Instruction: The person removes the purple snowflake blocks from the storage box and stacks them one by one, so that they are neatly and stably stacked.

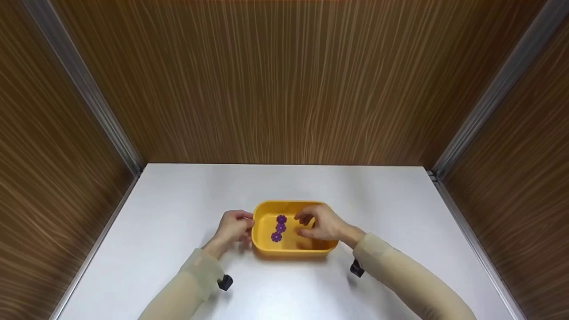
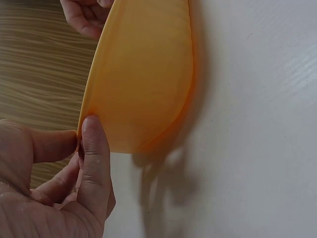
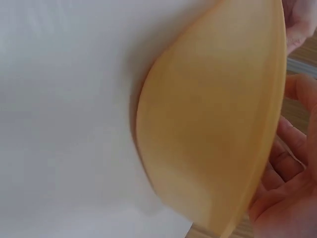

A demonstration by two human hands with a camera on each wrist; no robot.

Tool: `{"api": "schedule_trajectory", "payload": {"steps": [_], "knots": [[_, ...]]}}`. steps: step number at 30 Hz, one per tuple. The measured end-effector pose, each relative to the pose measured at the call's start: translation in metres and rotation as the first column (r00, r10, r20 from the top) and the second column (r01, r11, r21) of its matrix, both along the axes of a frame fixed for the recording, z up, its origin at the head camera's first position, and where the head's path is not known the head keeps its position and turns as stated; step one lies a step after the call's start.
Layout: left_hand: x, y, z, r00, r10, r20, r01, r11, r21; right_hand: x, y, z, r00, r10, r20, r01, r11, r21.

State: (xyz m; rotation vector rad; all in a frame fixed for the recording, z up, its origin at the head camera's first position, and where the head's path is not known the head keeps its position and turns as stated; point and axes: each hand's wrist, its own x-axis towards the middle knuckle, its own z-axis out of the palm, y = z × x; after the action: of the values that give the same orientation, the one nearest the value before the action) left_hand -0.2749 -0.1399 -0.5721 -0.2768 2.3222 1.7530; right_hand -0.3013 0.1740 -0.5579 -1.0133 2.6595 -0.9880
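Observation:
A yellow plastic tub (image 1: 289, 252) with rounded corners stands on the white table. Three purple flower-shaped pieces (image 1: 280, 227) lie in a slanting row on its floor, left of the middle. At the tub's left end my left hand (image 1: 232, 227) pinches the rim; the left wrist view shows the thumb and finger (image 2: 95, 153) on either side of the wall. My right hand (image 1: 323, 222) reaches over the right end into the tub, thumb and fingers apart with nothing visible between them. In the right wrist view the tub wall (image 3: 208, 119) partly hides that hand.
The white tabletop (image 1: 178, 186) surrounds the tub. Wood-grain panels (image 1: 284, 80) rise at the back and both sides, with grey metal strips (image 1: 89, 89) along the corners. A small black device (image 1: 225, 282) sits at the left wrist, another (image 1: 357, 268) at the right.

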Motion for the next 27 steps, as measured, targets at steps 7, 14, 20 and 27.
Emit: {"api": "schedule_trajectory", "payload": {"steps": [7,14,20,27], "knots": [[0.0,-0.001,0.001,1.0,0.008,0.0,-0.008,1.0,0.003,-0.001,-0.021,-0.006,0.999,0.043,-0.012,-0.043,0.998,0.036],[0.0,-0.001,0.002,1.0,0.01,0.002,-0.01,1.0,0.023,-0.002,-0.043,-0.011,0.996,0.085,0.031,-0.088,0.988,0.131],[-0.001,-0.001,0.0,1.0,0.008,-0.008,-0.008,1.0,0.026,-0.006,-0.059,-0.015,0.991,0.131,0.04,-0.136,0.971,0.199],[-0.002,-0.001,0.0,1.0,0.005,-0.008,-0.004,1.0,0.005,-0.007,-0.07,-0.017,0.99,0.14,0.016,-0.139,0.949,0.284]]}}
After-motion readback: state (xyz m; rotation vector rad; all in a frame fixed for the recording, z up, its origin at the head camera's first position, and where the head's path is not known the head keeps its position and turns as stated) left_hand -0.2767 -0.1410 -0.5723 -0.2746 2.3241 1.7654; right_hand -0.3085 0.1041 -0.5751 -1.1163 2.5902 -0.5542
